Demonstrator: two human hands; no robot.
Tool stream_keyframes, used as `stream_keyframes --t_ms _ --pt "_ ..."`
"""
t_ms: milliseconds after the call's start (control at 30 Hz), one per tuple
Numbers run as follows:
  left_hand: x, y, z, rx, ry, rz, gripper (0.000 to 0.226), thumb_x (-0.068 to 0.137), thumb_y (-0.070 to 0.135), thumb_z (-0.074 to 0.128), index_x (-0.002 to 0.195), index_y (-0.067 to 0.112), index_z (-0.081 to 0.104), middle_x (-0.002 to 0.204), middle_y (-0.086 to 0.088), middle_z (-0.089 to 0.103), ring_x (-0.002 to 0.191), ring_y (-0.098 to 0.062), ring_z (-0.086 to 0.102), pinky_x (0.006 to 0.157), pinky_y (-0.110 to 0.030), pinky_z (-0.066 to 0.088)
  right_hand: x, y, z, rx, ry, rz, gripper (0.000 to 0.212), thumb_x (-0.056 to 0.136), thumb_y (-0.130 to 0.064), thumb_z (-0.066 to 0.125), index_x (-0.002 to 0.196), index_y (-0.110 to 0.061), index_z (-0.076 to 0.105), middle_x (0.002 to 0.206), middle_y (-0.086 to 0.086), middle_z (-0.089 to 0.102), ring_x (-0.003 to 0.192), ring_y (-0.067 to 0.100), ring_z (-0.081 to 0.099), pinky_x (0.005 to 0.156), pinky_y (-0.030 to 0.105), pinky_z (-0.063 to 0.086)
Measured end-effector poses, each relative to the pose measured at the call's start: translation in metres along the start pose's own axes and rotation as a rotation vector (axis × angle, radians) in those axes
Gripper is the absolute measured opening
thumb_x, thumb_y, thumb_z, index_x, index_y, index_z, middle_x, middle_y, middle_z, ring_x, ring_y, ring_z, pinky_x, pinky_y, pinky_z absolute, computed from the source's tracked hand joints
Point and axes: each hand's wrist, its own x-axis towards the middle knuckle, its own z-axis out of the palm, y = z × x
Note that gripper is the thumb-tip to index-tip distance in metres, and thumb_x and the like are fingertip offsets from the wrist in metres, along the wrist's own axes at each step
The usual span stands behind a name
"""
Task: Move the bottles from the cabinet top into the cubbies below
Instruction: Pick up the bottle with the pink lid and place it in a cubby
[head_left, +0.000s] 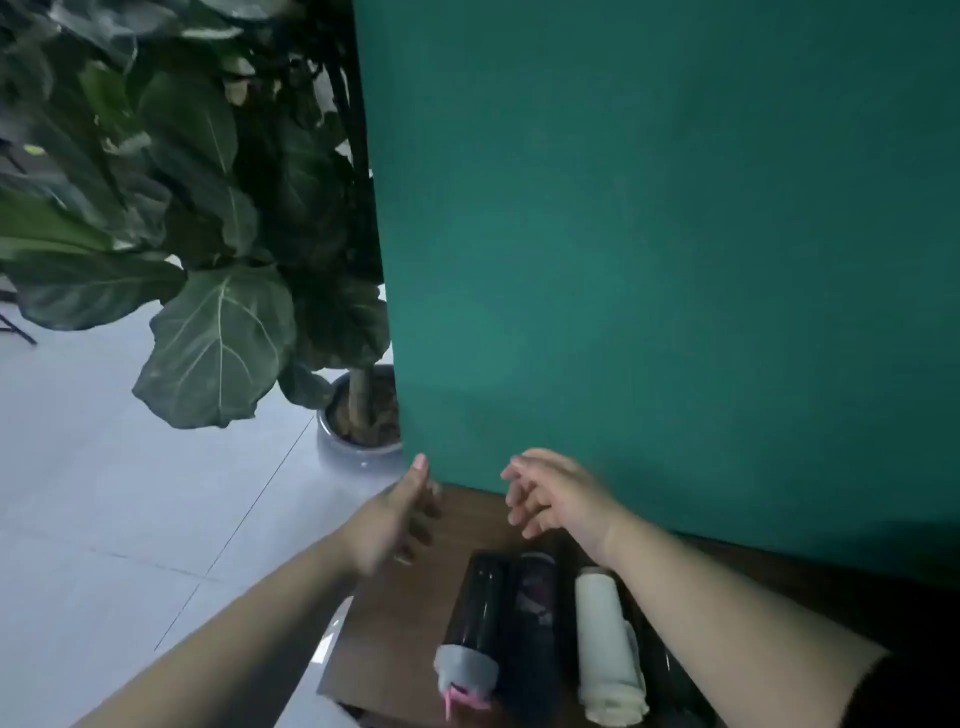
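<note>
Three bottles lie side by side on the dark wooden cabinet top. The left one is a black bottle with a grey cap and a pink strap. A dark patterned bottle lies in the middle. On the right is a white bottle, and my right forearm hides what lies beyond it. My left hand hovers over the cabinet's far left corner, fingers apart, empty. My right hand hangs above the far ends of the bottles, fingers spread, empty. The cubbies are out of view.
A teal wall panel rises directly behind the cabinet. A large-leaved potted plant in a round pot stands on the pale tiled floor to the left.
</note>
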Motion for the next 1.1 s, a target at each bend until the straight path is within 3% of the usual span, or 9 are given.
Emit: stream_keyframes --t_ms 133,200,333,467,567,667,767,867,1100 --pt "0.004 -0.095 0.009 -0.059 0.065 -0.149 0.086 0.085 0.086 0.027 0.137 0.027 0.06 0.139 -0.009 0.064 0.119 -0.027 0.062 0.103 -0.045 0.047 0.022 0.086 0.024 -0.426 -0.023 0.007 0.043 0.066 -0.056 0.069 0.099 -0.029 0.064 0.106 -0.003 0.069 0.102 0.016 0.064 0.097 0.043 0.05" --pt "0.008 -0.14 0.016 -0.047 0.061 -0.18 0.091 0.085 0.083 0.024 0.155 0.028 0.046 0.15 -0.01 0.057 0.131 -0.029 0.057 0.111 -0.047 0.042 0.025 0.124 0.037 -0.624 -0.048 0.005 0.053 0.062 -0.064 0.067 0.106 -0.036 0.06 0.116 -0.014 0.061 0.109 0.008 0.058 0.098 0.04 0.049" --pt "0.023 -0.208 0.031 -0.147 0.112 -0.107 0.072 0.099 0.069 0.024 0.159 0.034 0.039 0.161 -0.009 0.048 0.144 -0.031 0.048 0.122 -0.051 0.035 0.028 0.183 0.055 -1.039 -0.066 -0.15 0.077 0.07 -0.064 0.068 0.137 -0.035 0.044 0.144 -0.016 0.035 0.129 0.011 0.039 0.102 0.035 0.042" --pt "0.032 -0.259 0.047 -0.276 0.111 0.036 0.089 0.08 0.078 0.029 0.157 0.034 0.042 0.16 -0.011 0.048 0.144 -0.03 0.049 0.117 -0.044 0.039 0.027 0.232 0.075 -1.245 -0.07 -0.254 0.096 0.066 -0.07 0.066 0.149 -0.038 0.029 0.161 -0.012 0.017 0.147 0.017 0.02 0.108 0.043 0.039" --pt "0.025 -0.291 0.058 -0.351 0.119 0.154 0.091 0.081 0.075 0.029 0.157 0.028 0.043 0.156 -0.01 0.051 0.143 -0.028 0.051 0.118 -0.041 0.04 0.021 0.261 0.088 -1.346 -0.028 -0.316 0.093 0.072 -0.067 0.062 0.152 -0.041 0.022 0.165 -0.009 0.013 0.15 0.018 0.014 0.111 0.046 0.038" --pt "0.007 -0.324 0.064 -0.405 0.146 0.215 0.093 0.079 0.083 0.032 0.15 0.027 0.053 0.15 -0.009 0.059 0.134 -0.026 0.06 0.115 -0.043 0.046 0.017 0.283 0.1 -1.413 0.001 -0.324 0.082 0.085 -0.046 0.061 0.154 -0.043 0.017 0.166 -0.007 0.009 0.153 0.021 0.006 0.113 0.045 0.036" --pt "-0.022 -0.355 0.069 -0.479 0.22 0.213 0.082 0.078 0.086 0.033 0.13 0.034 0.068 0.136 -0.006 0.07 0.119 -0.024 0.072 0.108 -0.048 0.052 0.011 0.292 0.112 -1.419 0.008 -0.282 0.086 0.084 -0.015 0.059 0.154 -0.042 0.016 0.167 -0.009 0.003 0.154 0.024 -0.006 0.112 0.047 0.036" --pt "-0.045 -0.385 0.075 -0.523 0.232 0.17 0.078 0.078 0.08 0.033 0.126 0.031 0.068 0.131 -0.007 0.072 0.116 -0.03 0.073 0.105 -0.05 0.052 0.004 0.293 0.123 -1.43 0.018 -0.269 0.088 0.081 -0.004 0.056 0.154 -0.038 0.019 0.168 -0.007 0.001 0.153 0.028 -0.009 0.11 0.048 0.04" --pt "-0.062 -0.439 0.091 -0.649 0.24 0.067 0.076 0.077 0.073 0.034 0.122 0.022 0.069 0.128 -0.014 0.071 0.121 -0.042 0.068 0.099 -0.047 0.057 -0.002 0.311 0.149 -1.575 0.162 -0.301 0.082 0.082 -0.028 0.072 0.15 -0.033 0.026 0.164 0.001 0.015 0.153 0.032 0.003 0.096 0.046 0.053"
